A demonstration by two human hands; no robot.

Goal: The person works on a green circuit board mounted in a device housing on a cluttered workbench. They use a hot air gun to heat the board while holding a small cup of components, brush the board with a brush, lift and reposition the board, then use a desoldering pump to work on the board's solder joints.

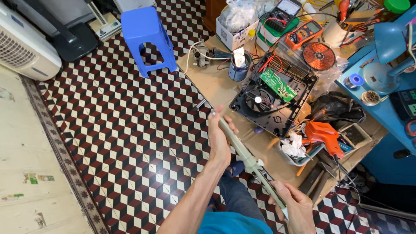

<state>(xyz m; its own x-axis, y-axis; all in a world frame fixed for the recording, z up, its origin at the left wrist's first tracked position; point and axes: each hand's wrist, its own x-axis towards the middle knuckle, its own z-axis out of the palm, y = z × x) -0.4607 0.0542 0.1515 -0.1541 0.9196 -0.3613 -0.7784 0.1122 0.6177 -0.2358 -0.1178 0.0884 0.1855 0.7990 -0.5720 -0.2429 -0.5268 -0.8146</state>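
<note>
I hold a long, thin pale-green tool [245,151] slanted across the table's near edge. My left hand [219,138] grips its upper end, near the tip. My right hand [294,204] is closed around its lower end, close to my body. Just beyond the tool lies an opened black appliance base [277,89] with a fan, a green circuit board and red wires.
The cluttered workbench [216,84] carries a copper coil [319,56], two meters [303,34], a blue can [238,69], an orange tool [323,134] and a tray of parts. A blue plastic stool [147,37] stands on the chequered tile floor to the left.
</note>
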